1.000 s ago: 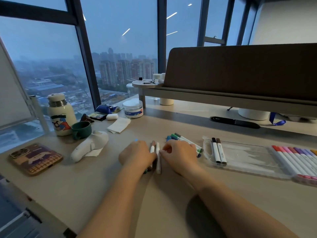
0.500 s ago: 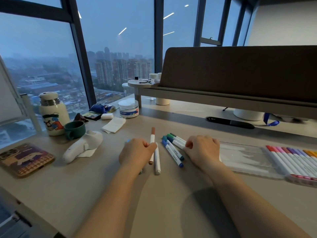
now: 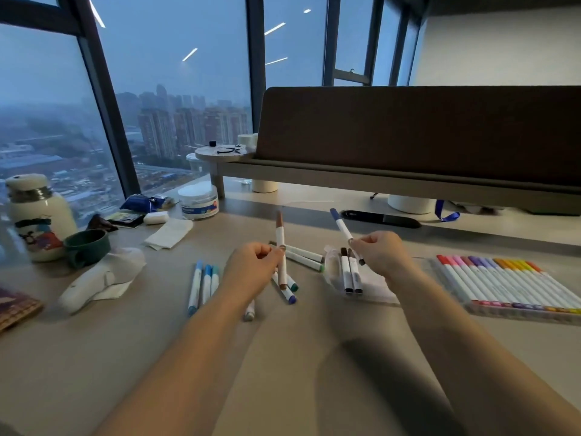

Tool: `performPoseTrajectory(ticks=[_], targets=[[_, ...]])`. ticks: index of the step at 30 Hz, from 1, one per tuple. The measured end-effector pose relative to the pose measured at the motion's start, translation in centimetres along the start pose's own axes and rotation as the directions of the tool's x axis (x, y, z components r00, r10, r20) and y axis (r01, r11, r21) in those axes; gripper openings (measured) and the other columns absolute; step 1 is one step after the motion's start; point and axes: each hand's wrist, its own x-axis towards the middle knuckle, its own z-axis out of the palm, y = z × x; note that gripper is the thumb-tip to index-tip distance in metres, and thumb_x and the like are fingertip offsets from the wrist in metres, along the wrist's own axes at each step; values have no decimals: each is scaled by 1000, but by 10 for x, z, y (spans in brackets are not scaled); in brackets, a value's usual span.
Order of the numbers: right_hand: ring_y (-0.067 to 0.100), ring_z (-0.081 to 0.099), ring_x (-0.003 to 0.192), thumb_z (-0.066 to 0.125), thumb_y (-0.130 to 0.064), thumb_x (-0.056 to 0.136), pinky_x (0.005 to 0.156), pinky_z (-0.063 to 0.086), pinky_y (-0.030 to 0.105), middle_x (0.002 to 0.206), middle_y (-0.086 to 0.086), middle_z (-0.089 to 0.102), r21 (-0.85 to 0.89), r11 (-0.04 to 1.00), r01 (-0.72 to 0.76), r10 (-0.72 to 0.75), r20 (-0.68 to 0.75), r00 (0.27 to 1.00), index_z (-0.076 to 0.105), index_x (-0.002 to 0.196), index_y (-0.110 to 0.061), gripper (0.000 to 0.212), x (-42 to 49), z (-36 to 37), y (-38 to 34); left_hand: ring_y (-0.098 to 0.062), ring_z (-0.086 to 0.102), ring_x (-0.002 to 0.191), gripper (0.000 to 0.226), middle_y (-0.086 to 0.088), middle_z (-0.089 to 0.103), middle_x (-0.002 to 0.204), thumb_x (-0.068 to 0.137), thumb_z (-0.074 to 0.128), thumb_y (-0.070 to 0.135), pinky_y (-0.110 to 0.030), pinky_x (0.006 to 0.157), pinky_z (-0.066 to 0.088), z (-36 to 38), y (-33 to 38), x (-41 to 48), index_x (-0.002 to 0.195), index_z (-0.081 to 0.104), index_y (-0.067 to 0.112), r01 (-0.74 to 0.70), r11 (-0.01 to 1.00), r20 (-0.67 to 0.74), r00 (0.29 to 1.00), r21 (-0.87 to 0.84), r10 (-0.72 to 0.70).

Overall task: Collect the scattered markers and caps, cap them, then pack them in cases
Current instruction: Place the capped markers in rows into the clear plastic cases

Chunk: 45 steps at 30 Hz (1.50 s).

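Observation:
My left hand [image 3: 251, 269] pinches a brown-capped white marker [image 3: 280, 237], held upright above the desk. A blue-capped marker [image 3: 342, 228] slants up to the left from the fingers of my right hand [image 3: 382, 253]. Three blue markers [image 3: 202, 283] lie side by side left of my left hand. Several loose markers [image 3: 303, 256] lie between and under my hands. A clear case [image 3: 333, 269] by my right hand holds two brown-capped markers [image 3: 351, 273]. At the right, another case [image 3: 515, 313] holds a full row of coloured markers [image 3: 503, 280].
On the left stand a white bottle [image 3: 37, 215], a green cup [image 3: 86, 247], a white handheld device on tissue [image 3: 94, 281] and a phone [image 3: 15, 306]. A round tub [image 3: 198, 201] and folded tissue [image 3: 168, 234] lie behind. A monitor riser [image 3: 377, 180] spans the back, a black pen [image 3: 380, 218] beneath it.
Both hands have risen off the desk, each lifting a marker. The right hand picked up the blue marker; the left raised the brown one upright. The three blue markers are uncovered.

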Motion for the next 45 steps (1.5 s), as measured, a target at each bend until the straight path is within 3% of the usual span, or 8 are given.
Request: performPoseTrajectory(ticks=[8, 14, 20, 25, 28, 33, 39, 45], targets=[[12, 49, 64, 61, -25, 92, 59, 43, 25, 75, 4, 63, 12, 989, -150, 149, 18, 989, 65, 95, -8, 18, 2, -53, 38, -18, 58, 74, 21, -7, 65, 79, 91, 61, 29, -37, 83, 53, 89, 47, 14, 78, 62, 13, 31, 999, 264, 964, 10, -32], [9, 52, 65, 65, -24, 90, 53, 40, 18, 78, 1, 63, -60, 979, -196, 202, 117, 972, 65, 93, -12, 13, 4, -58, 42, -17, 62, 69, 25, -5, 65, 75, 89, 60, 34, -31, 66, 50, 127, 51, 27, 87, 69, 11, -11, 956, 220, 974, 292, -56], [7, 55, 74, 65, -26, 89, 59, 41, 18, 83, -1, 61, -121, 988, -96, 112, 127, 986, 62, 98, -17, 13, 7, -49, 48, -14, 54, 67, 20, -1, 61, 78, 90, 57, 34, -28, 61, 39, 136, 50, 23, 91, 64, 16, -85, 848, 134, 991, 522, 17], [7, 58, 75, 65, -25, 89, 58, 43, 18, 84, -2, 62, -76, 994, -80, 89, 115, 989, 62, 105, -18, 18, 7, -44, 50, -16, 57, 84, 14, 0, 61, 96, 90, 60, 33, -29, 72, 47, 130, 46, 24, 99, 57, 23, -180, 885, 221, 971, 430, 89], [8, 56, 73, 65, -23, 90, 57, 42, 17, 87, -1, 61, -42, 996, -77, 81, 108, 991, 60, 110, -17, 21, 6, -44, 48, -17, 57, 95, 29, -1, 62, 108, 86, 65, 36, -30, 81, 48, 119, 46, 29, 110, 60, 22, -278, 883, 362, 922, 377, 136], [7, 55, 68, 65, -22, 90, 52, 40, 17, 82, -2, 60, -27, 996, -89, 92, 102, 991, 62, 114, -15, 26, 6, -42, 48, -28, 28, 135, 49, 2, 28, 152, 91, 43, 56, -47, 110, 26, 110, 37, 33, 138, 37, 43, -457, 554, 473, 872, 696, 126], [5, 55, 71, 61, -19, 92, 48, 38, 14, 96, 0, 61, -49, 995, -88, 93, 118, 989, 61, 124, -22, 32, 6, -40, 47, -24, 8, 146, 54, 8, 11, 159, 98, 27, 52, -54, 116, 14, 117, 23, 35, 149, 17, 37, -503, 554, 558, 826, 663, 82], [5, 52, 64, 57, -19, 92, 55, 43, 18, 89, -1, 61, -116, 993, -19, 30, 96, 995, 67, 116, -22, 26, 4, -37, 48, -24, 3, 147, 52, 8, 9, 159, 100, 24, 46, -53, 117, 11, 119, 22, 33, 150, 14, 35, -502, 567, 555, 827, 654, 92]])
